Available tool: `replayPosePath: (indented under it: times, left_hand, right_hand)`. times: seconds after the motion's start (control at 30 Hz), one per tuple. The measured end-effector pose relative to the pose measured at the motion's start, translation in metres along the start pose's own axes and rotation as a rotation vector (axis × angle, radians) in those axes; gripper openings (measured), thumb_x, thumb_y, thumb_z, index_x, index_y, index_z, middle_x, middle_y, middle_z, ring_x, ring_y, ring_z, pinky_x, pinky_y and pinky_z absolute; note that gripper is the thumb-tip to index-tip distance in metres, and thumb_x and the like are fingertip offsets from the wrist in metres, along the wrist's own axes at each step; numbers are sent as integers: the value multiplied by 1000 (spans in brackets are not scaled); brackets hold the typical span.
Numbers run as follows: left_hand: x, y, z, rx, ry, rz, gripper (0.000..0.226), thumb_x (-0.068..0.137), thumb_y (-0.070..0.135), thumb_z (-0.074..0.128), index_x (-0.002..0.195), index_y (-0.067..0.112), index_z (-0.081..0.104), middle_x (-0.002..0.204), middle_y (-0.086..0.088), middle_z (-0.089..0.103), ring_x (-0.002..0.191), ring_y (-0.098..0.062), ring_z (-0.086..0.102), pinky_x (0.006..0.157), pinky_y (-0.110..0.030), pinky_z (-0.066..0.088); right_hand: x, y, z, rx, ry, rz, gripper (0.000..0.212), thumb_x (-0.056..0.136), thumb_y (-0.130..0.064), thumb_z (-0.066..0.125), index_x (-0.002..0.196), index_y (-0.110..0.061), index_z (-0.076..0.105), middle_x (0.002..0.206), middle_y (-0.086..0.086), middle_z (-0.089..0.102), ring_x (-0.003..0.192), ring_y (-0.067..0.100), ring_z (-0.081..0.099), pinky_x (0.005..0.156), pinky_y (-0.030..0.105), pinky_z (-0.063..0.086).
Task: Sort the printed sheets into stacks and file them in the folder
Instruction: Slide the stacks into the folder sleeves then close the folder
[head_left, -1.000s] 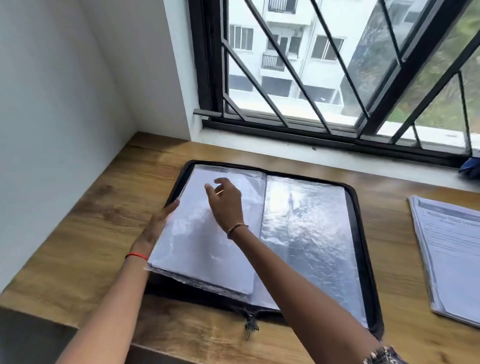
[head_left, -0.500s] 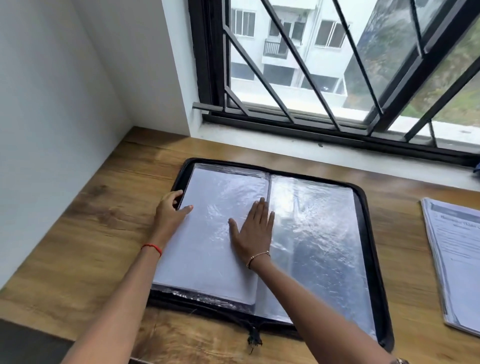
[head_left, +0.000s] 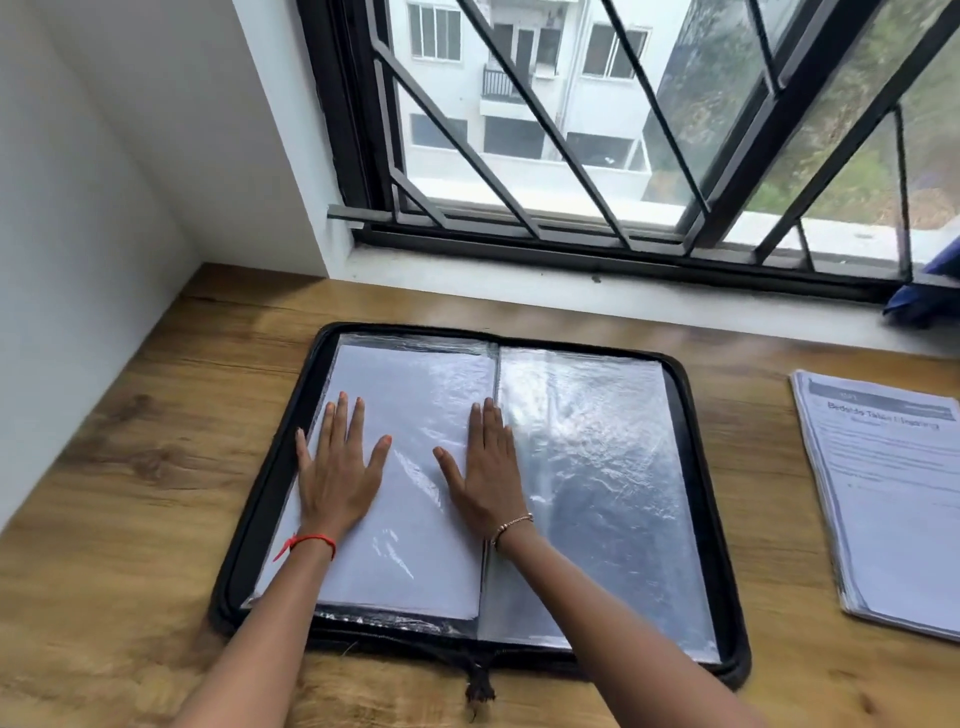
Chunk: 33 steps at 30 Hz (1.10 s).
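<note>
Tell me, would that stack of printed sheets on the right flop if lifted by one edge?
Probably. The stack of printed white sheets looks thin and unbound, with edges fanned unevenly, so it would likely sag and shed loose pages. On the smooth wooden desk it should slide easily when pushed.

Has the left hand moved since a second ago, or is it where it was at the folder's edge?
Yes. The left hand slid off the folder's left edge and inward onto the left-hand sleeve page, now lying flat.
</note>
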<state>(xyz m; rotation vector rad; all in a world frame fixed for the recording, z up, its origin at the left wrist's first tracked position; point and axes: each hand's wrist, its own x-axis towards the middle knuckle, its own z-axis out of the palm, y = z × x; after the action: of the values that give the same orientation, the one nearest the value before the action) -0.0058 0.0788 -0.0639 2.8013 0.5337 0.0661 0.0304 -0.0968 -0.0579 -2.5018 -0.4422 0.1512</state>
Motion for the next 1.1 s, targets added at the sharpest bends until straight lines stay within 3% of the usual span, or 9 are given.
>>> replayPosePath:
  times: [0.07,0.13,0.23,0.37,0.47,0.6,0.73,0.87,1.1]
  left_hand:
    - [0,6,-2,10,3,-33,73,88,57,16,149,19,11,157,3,3,145,-11,-1,113,-47,-12]
    - [1,20,-4,-9,17,-102,69,94,55,25,149,14,14,158,-1,6,145,-13,-1,111,-49,-14]
    - [7,57,-9,-74,36,-151,70,95,50,33,148,9,14,157,-6,7,145,-15,-3,110,-49,-17]
    - [17,123,-7,-136,44,7,69,95,49,33,148,9,15,157,-4,7,145,-14,-3,112,-46,-14]
    - [19,186,2,-261,-5,156,65,96,47,34,147,9,20,157,-3,8,145,-13,-2,114,-40,-11]
    - [7,278,14,-507,-123,335,54,96,32,45,142,5,33,155,-9,18,143,-21,15,116,-33,14]
    - [-13,359,29,-583,-242,471,38,91,10,52,127,-2,50,137,-15,46,128,-26,42,99,-21,27]
    - [-35,422,49,-648,-334,479,27,84,2,54,109,-4,64,113,-18,63,108,-27,58,92,-27,39]
    - [-51,481,88,-696,-366,431,22,84,3,57,101,-4,68,99,-19,66,87,-27,62,76,-30,48]
  right_hand:
    - [0,3,-6,72,-15,7,92,80,-73,9,148,-11,-4,156,2,-12,140,6,-18,114,23,-12]
    - [2,10,-14,117,10,38,79,92,-59,28,149,-12,-1,156,-1,-11,143,8,-13,115,23,-10]
    - [2,32,-37,118,104,100,73,92,-51,32,148,-11,7,157,0,-3,145,11,-5,114,22,-8]
    - [1,84,-87,95,226,233,70,92,-47,32,147,-7,13,157,4,5,145,14,2,113,21,-6]
    - [-7,132,-133,71,349,366,59,97,-31,42,145,-4,22,156,11,13,145,21,10,118,31,9]
    - [-27,197,-189,15,464,531,45,95,-20,46,134,2,39,150,19,27,141,27,22,115,34,19]
    - [-57,251,-235,35,561,639,33,92,-15,48,120,4,51,140,20,40,131,31,38,107,37,32]
    - [-87,300,-270,6,612,696,23,90,-9,50,108,5,56,119,20,53,114,34,49,96,36,36]
    - [-114,372,-303,-30,604,764,30,88,-9,55,113,7,56,123,22,53,117,37,47,99,38,35]
